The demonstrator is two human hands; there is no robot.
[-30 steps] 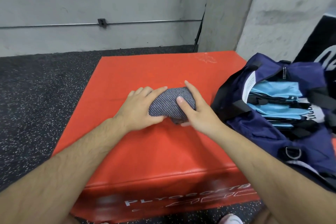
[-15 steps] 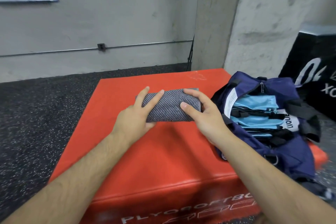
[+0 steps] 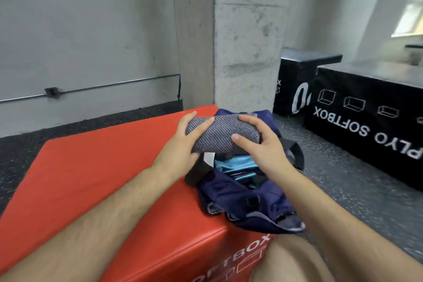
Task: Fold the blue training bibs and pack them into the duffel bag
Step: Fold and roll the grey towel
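A rolled grey striped cloth is held in the air just above the open navy duffel bag. My left hand grips its left end, fingers over the top and thumb beneath. My right hand grips its right end, with the thumb across the front. Inside the bag lie folded light blue bibs, partly hidden by the roll and my hands. The bag sits on the right part of the red plyo box, and its black strap loops out to the right.
Two black soft plyo boxes stand on the speckled floor to the right. A concrete pillar rises just behind the bag. The grey wall carries a thin conduit. My bare knee is at the bottom right.
Both hands lifted the grey roll off the red box and carried it to the right, so it is now over the open bag. The camera swung right too.
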